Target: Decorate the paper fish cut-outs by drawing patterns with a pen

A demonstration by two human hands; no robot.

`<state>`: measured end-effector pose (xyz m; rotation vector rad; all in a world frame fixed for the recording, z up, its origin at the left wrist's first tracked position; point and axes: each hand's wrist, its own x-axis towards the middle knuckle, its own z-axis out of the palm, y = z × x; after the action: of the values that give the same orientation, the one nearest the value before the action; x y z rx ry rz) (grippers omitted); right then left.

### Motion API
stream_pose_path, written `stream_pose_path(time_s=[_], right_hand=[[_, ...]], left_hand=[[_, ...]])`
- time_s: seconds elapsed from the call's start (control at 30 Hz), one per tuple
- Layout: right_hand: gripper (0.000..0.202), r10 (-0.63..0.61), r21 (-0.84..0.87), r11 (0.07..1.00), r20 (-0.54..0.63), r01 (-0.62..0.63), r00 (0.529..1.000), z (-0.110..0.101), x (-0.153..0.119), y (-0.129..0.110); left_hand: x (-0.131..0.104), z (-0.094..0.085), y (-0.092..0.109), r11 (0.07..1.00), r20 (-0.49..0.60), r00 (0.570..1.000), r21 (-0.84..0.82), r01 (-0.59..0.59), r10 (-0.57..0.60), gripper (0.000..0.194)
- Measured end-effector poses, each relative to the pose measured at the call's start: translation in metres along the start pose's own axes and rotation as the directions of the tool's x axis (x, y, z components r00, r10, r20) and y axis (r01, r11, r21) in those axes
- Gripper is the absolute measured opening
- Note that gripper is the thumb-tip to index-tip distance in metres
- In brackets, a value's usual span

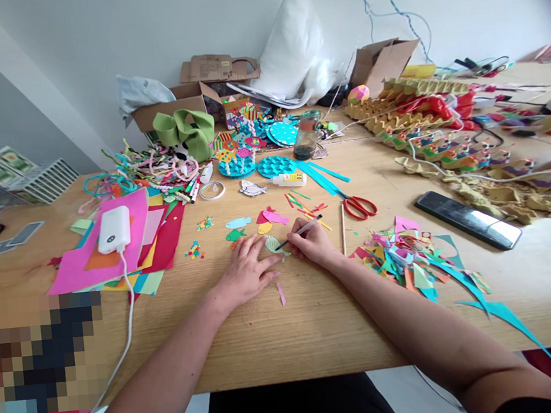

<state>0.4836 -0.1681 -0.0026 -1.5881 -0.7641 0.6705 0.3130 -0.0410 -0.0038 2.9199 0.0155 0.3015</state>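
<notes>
A pen (306, 226) is pinched in my right hand (313, 242), its tip touching a pale green paper fish (273, 244) that has dark lines on it. My left hand (247, 267) lies flat with fingers spread, its fingertips at the left and lower side of that fish. Just beyond are more paper fish: a light blue one (238, 222), a green one (235, 234), a pink one (276, 217) and a yellow one (265, 228). Below my left fingers lies a pink paper strip (281, 294).
Red-handled scissors (360, 207) and a wooden stick (343, 229) lie right of my hands, near paper scraps (405, 256) and a phone (468, 218). A glue bottle (289, 179) lies beyond the fish. Left are coloured sheets (162, 239) under a white power bank (114, 228).
</notes>
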Motion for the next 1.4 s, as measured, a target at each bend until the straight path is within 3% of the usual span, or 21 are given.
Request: stream_pose_path(time_s=[0.6, 0.9, 1.4], right_hand=[[0.013, 0.006, 0.008, 1.0, 0.012, -0.006, 1.0, 0.0, -0.001, -0.004], [0.016, -0.049, 0.042, 0.997, -0.19, 0.058, 0.98, -0.003, 0.004, 0.0], [0.023, -0.026, -0.027, 0.999, -0.154, 0.023, 0.988, -0.004, 0.007, 0.005]], left_hand=[[0.0, 0.001, 0.0, 1.0, 0.008, 1.0, 0.015, -0.006, 0.005, 0.037], [0.0, -0.002, 0.002, 1.0, -0.007, 1.0, -0.018, 0.007, -0.007, 0.036], [0.001, -0.007, 0.006, 1.0, 0.054, 0.999, -0.025, 0.008, -0.007, 0.036]])
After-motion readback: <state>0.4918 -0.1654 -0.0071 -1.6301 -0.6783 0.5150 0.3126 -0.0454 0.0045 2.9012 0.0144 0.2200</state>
